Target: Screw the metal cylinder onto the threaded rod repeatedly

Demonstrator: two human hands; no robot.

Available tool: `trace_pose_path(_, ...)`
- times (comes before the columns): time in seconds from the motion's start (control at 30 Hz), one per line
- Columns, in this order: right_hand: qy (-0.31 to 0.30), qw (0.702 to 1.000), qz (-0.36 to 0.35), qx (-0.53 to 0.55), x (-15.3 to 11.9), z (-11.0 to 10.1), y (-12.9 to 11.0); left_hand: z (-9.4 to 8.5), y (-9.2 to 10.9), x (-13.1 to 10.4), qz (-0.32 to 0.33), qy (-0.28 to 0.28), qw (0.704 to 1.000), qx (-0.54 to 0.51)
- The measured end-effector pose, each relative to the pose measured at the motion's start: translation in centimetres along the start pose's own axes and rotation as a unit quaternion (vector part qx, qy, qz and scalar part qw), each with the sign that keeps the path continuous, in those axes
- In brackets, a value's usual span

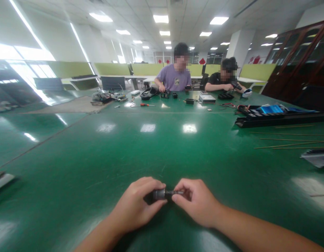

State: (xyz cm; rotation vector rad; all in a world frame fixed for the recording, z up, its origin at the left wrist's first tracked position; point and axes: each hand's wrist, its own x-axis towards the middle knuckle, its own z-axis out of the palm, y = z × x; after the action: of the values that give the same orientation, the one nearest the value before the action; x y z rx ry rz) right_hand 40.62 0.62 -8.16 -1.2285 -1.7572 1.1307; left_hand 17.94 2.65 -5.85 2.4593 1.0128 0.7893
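Near the front of the green table, my left hand is closed around a small grey metal cylinder, its thumb and fingers on opposite sides. A thin, dark, ridged shaft points from the cylinder toward the right. My right hand pinches the far end of this shaft between thumb and fingertips. The part lies roughly level between both hands, just above or on the tabletop; which of these I cannot tell. Fingers hide the cylinder's left end and the shaft's tip.
Across the green table two people handle small dark parts. An orange screwdriver and a grey box lie before them. At right are a black tray with blue pieces and several thin rods. A pale object sits far left.
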Motion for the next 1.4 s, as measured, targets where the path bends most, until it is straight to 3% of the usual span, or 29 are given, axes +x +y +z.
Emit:
trace_pose_path(0.9,0.012,1.000,0.012,0.015,0.1,-0.1,-0.2,-0.7,0.1,0.1,-0.010,0.012,1.000,0.025)
trace_pose_path(1.03,0.021,0.999,0.016,0.023,0.0,-0.1,-0.2,-1.2,-0.7,0.0,-0.018,0.015,0.999,0.035)
trace_pose_path(1.13,0.024,0.999,0.018,0.034,-0.1,0.0,-0.3,-2.2,-2.2,0.1,-0.071,0.044,0.995,0.060)
trace_pose_path(1.2,0.014,0.999,0.012,0.039,-0.2,0.0,-0.3,-3.1,-3.2,0.4,-0.148,0.100,0.982,0.067)
trace_pose_path(1.3,0.008,0.999,0.003,0.039,-0.3,0.1,-0.2,-4.7,-4.0,0.7,-0.292,0.205,0.934,-0.006)
trace_pose_path(1.4,0.003,0.999,0.000,0.036,-0.3,0.2,0.0,-6.6,-4.1,-0.1,-0.358,0.242,0.898,-0.083)
